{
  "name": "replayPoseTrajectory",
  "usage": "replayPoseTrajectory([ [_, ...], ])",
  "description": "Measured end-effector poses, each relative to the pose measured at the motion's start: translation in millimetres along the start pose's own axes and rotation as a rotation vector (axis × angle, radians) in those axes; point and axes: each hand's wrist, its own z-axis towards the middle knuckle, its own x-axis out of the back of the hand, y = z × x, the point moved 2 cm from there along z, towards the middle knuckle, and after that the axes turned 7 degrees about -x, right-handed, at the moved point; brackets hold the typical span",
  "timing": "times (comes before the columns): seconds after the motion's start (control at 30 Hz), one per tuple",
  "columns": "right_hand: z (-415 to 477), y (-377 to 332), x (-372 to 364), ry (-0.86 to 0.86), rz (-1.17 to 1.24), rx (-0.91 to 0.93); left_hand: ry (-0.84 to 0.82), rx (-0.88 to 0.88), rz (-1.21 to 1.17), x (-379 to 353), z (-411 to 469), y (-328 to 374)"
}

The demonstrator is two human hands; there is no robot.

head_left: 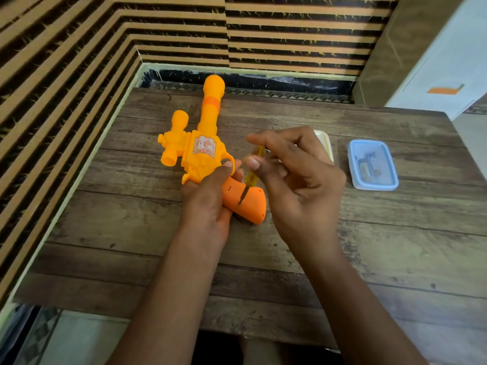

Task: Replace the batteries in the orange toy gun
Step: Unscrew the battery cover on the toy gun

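Bench surroundings on my feed
I see a worn wooden table [110, 233] set into a corner of brown-and-black slatted wall [290, 35]. On its right side sits a clear rectangular box with a blue rim [375, 186], lid on; the contents are small and too blurred for me to tell. Near it on the left is a cream flat piece [325, 143], mostly hidden. At far right stands a white cabinet [448, 56] with an orange mark [444, 90], and a brown panel [379, 61] beside it. Pale floor tile [79, 338] shows lower left.
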Motion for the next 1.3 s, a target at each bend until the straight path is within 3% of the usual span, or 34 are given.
replayPoseTrajectory([
  [0.2,1.1,-0.5,3.0,-0.111,0.099,-0.013,0.009,0.004,-0.013,1.5,2.6,-0.9],
  [0.37,0.3,-0.6,1.1,-0.012,0.025,0.018,-0.005,-0.004,-0.012,2.4,1.8,-1.6],
  [0.57,-1.0,0.2,1.0,-0.054,0.078,-0.006,-0.001,0.010,-0.011,1.2,2.6,-2.6],
  [0.73,-0.1,0.2,1.4,0.031,-0.033,0.033,-0.006,0.011,0.003,2.3,2.3,-2.1],
  [0.97,-5.4,-3.8,-2.1,-0.045,-0.054,0.084,0.005,0.019,-0.026,3.3,4.6,-4.0],
  [1.17,-3.9,-2.0,-0.9,0.035,-0.091,0.083,-0.015,0.021,-0.004,2.3,2.5,-2.4],
  [1.3,-3.5,-0.6,3.4,-0.004,-0.054,0.066,-0.011,0.022,-0.008,2.1,3.9,-2.9],
])
